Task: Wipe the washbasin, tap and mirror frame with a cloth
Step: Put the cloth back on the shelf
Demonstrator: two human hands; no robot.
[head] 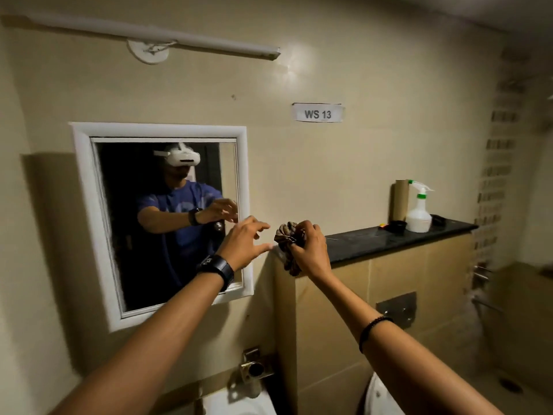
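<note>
A white-framed mirror [86, 187] hangs on the beige wall at the left. My right hand [308, 247] is raised just right of the frame and grips a bunched dark brown cloth [288, 235]. My left hand [244, 244] is beside it, fingers spread, in front of the frame's right edge, holding nothing. The metal tap [254, 369] sticks out of the wall below the mirror. Only a strip of the white washbasin [239, 404] shows at the bottom edge, partly behind my left forearm.
A dark stone ledge [374, 241] tops a tiled half wall to the right; on it stand a white spray bottle [419, 211], a cardboard tube [401, 200] and small dark items. A toilet rim [380, 399] shows at bottom right. A tube light [155, 34] is mounted above.
</note>
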